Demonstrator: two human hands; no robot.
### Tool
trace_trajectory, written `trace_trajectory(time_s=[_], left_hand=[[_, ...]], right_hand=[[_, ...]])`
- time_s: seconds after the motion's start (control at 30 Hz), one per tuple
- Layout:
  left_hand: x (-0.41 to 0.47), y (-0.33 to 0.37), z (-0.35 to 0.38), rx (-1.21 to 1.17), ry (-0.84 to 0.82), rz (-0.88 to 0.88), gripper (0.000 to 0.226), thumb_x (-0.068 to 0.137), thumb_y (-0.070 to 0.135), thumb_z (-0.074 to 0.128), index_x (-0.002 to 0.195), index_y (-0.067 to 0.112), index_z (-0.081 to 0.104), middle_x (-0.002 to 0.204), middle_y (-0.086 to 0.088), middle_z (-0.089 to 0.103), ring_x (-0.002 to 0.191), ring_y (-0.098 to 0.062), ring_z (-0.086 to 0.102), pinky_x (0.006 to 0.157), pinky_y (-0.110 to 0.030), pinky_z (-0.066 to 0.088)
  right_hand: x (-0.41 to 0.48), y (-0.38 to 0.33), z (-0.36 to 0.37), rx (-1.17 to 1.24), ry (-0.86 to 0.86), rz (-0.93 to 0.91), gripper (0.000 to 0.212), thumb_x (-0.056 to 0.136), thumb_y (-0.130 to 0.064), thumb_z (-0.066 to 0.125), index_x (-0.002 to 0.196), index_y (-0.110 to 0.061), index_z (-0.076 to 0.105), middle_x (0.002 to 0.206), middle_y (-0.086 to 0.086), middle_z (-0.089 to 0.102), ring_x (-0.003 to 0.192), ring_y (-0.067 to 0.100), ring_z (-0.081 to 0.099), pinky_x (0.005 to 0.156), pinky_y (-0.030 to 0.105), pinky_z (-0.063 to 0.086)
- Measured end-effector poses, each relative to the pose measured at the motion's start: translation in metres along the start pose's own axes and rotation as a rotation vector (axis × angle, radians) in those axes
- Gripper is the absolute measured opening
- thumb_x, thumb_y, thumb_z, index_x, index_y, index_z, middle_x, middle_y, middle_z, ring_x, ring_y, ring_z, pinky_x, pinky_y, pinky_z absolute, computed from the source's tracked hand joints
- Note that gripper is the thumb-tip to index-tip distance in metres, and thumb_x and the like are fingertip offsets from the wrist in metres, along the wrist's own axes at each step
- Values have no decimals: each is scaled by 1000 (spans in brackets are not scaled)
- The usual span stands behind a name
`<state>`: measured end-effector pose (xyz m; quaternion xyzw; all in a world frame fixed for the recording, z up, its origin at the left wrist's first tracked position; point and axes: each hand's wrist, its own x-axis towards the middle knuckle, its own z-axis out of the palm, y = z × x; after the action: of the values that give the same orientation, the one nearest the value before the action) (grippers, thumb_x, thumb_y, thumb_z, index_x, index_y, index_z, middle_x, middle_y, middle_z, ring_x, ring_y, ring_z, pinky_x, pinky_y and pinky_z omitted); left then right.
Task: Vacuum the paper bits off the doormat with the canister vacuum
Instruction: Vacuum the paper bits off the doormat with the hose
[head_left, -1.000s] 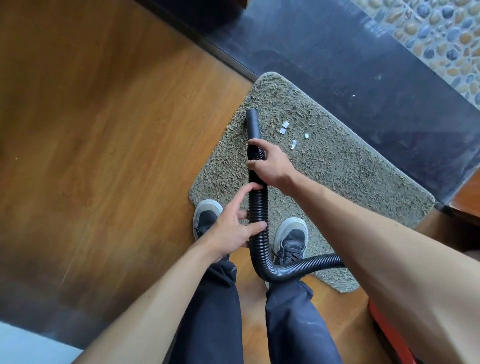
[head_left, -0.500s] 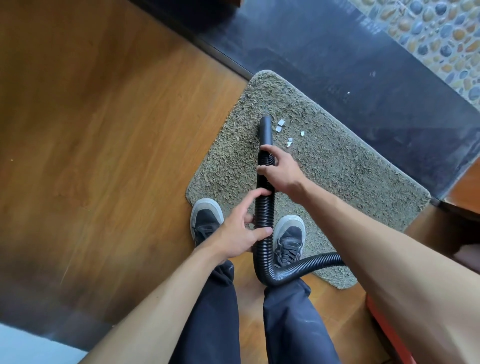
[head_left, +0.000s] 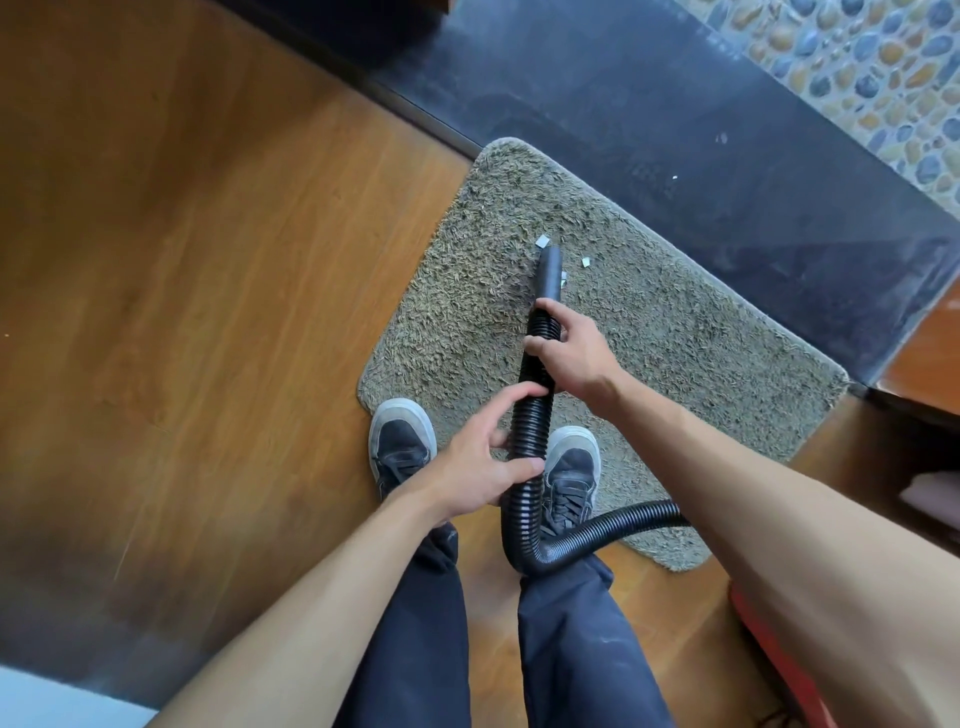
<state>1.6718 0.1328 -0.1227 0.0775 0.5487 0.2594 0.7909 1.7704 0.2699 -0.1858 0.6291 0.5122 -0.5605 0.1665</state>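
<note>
The vacuum hose (head_left: 530, 426) is black and ribbed, with a smooth, plain tube end (head_left: 549, 273) and no brush head. It rises over the near half of the doormat (head_left: 675, 343), loops down between the person's legs at the mat's near edge, then runs off past its near right corner. The tube end points down at the middle of the mat's far half.

The right hand (head_left: 576, 353) grips the hose just behind the smooth end, fingers wrapped round the ribs. The left hand (head_left: 472, 467) holds it lower down, above the mat's near edge, more loosely, with the thumb and forefinger laid against the hose and the other fingers curled behind it.

A few small white paper bits (head_left: 542, 240) lie on the pile close round the tube end: one just beyond the tip, one beside it, one a little to the right.

The doormat is a shaggy grey-beige rectangle with rounded corners. Two dark shoes with pale toes (head_left: 400, 441) stand at its near left corner, one on the mat, one partly off it. A warm brown wooden floor (head_left: 208, 260) stretches left of the mat. A dark stone strip (head_left: 779, 218) borders its far side, carrying a couple of white specks, with pebble paving (head_left: 883, 67) beyond. A red object (head_left: 769, 649) sits off the near right corner, mostly hidden by the right forearm.
</note>
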Motion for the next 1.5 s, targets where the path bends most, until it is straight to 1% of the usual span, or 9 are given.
trace_trajectory(time_s=[0.23, 0.4, 0.63, 0.8, 0.93, 1.07, 1.23, 1.4, 1.5], left_hand=[[1, 1, 1, -4, -1, -10, 64, 92, -1, 61, 128, 49, 45, 97, -12, 60, 76, -25, 63, 67, -42, 58], [2, 7, -12, -5, -12, -38, 67, 93, -4, 61, 132, 48, 45, 100, -14, 62, 74, -20, 67, 57, -31, 54], [5, 14, -1, 28, -17, -31, 66, 94, -2, 60, 134, 49, 44, 107, -19, 62, 84, -23, 67, 69, -41, 61], [9, 11, 12, 67, -34, -28, 66, 93, 0, 61, 132, 50, 46, 105, -13, 63, 80, -23, 66, 77, -55, 58], [7, 5, 23, 85, -48, -30, 66, 91, 1, 63, 131, 51, 46, 107, -12, 65, 81, -24, 66, 73, -50, 57], [2, -2, 25, 94, -46, -49, 66, 91, 2, 64, 129, 53, 47, 112, -18, 65, 83, -24, 68, 63, -37, 57], [-7, -13, 23, 46, -20, -58, 66, 91, 0, 64, 130, 50, 46, 99, -6, 65, 80, -22, 68, 64, -37, 57], [-18, -21, 25, -16, 8, -36, 67, 92, -3, 62, 133, 46, 45, 101, -8, 65, 68, -12, 67, 60, -30, 55], [-19, -23, 26, -37, 35, -18, 67, 92, -4, 62, 132, 47, 46, 102, -11, 65, 68, -13, 66, 58, -29, 54]], right_hand=[[2, -5, 0, 26, -34, -2, 76, 66, -37, 61, 141, -34, 46, 113, 9, 67, 98, 27, 68, 91, 50, 54], [5, -12, 2, 37, -42, -22, 69, 78, -26, 63, 145, -30, 43, 117, 9, 66, 98, 26, 68, 90, 49, 56], [2, -7, -7, 75, 1, -21, 68, 79, -23, 61, 144, -26, 45, 112, 8, 67, 99, 28, 67, 92, 49, 53], [-2, 11, -16, 169, 29, 35, 75, 75, -27, 62, 147, -27, 41, 125, 11, 64, 105, 26, 67, 92, 51, 54], [-11, 27, -22, 254, 16, 88, 68, 86, -14, 62, 149, -26, 38, 119, 10, 65, 97, 26, 70, 81, 52, 59], [-17, 36, -16, 285, -1, 114, 68, 87, -13, 61, 149, -27, 38, 120, 10, 65, 96, 27, 70, 79, 52, 59], [-21, 33, -5, 273, -60, 99, 65, 90, -8, 59, 149, -23, 37, 115, 11, 64, 94, 27, 69, 75, 49, 60], [-24, 29, 7, 216, -99, 62, 68, 87, -12, 60, 150, -24, 37, 121, 12, 64, 96, 26, 69, 79, 44, 60], [-21, 27, 9, 189, -101, 22, 69, 85, -15, 61, 149, -25, 38, 119, 10, 65, 99, 26, 68, 88, 48, 57]])
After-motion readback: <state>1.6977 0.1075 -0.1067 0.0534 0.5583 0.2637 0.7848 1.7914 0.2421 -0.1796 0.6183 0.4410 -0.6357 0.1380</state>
